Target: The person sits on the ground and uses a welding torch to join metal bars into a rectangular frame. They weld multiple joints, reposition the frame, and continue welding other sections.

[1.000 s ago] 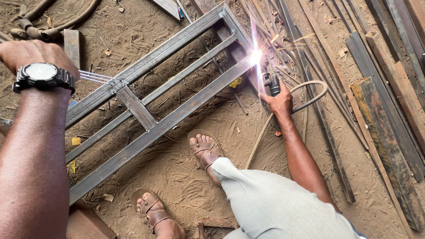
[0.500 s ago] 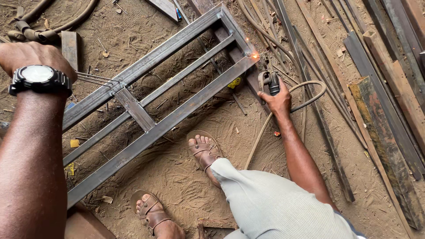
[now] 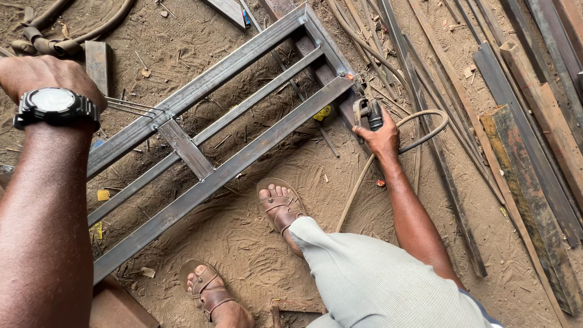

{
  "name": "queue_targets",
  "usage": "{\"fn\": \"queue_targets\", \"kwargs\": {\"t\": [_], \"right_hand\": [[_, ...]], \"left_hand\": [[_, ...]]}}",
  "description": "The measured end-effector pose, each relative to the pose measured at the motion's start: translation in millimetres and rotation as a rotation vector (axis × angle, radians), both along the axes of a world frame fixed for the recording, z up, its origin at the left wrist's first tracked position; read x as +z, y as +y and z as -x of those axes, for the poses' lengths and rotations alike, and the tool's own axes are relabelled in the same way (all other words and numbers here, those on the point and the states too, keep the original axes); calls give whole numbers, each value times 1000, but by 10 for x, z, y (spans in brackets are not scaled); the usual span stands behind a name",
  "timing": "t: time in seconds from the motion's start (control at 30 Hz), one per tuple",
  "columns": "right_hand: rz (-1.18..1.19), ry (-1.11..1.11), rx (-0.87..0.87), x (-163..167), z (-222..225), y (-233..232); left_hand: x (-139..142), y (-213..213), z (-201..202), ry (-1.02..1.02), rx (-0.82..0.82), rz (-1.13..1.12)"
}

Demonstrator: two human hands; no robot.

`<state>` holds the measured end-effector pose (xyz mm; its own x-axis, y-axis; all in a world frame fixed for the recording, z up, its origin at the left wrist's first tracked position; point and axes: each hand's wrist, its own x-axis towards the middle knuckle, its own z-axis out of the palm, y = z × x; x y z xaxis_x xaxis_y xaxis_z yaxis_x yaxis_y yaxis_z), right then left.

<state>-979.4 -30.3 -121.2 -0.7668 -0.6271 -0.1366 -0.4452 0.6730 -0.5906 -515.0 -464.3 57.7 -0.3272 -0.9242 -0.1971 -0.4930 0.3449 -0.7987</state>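
A long rectangular steel frame of square tube lies on the sandy ground, running from lower left to upper right. My right hand grips a welding electrode holder just beside the frame's far right corner, where a small weld spot shows. A tan cable loops away from the holder. My left hand, with a black wristwatch, is closed around a few thin welding rods that reach toward the frame's cross piece.
My feet in brown sandals rest on the sand just below the frame. Long steel bars and rusty angle pieces lie stacked on the right. A thick hose curls at top left.
The bright welding arc at the frame's far corner faded to a small glow and is now out. My right hand with the holder drew back slightly from the corner.
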Motion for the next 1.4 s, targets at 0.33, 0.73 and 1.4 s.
{"fn": "queue_targets", "kwargs": {"t": [0.33,0.73,1.4], "right_hand": [[70,117,65,-56,40,-2],[167,77,84,-103,40,27],[65,13,37,6,23,-62]], "left_hand": [[36,5,36,48,-5,29],[77,24,41,32,5,-8],[66,20,40,56,4,-6]]}}
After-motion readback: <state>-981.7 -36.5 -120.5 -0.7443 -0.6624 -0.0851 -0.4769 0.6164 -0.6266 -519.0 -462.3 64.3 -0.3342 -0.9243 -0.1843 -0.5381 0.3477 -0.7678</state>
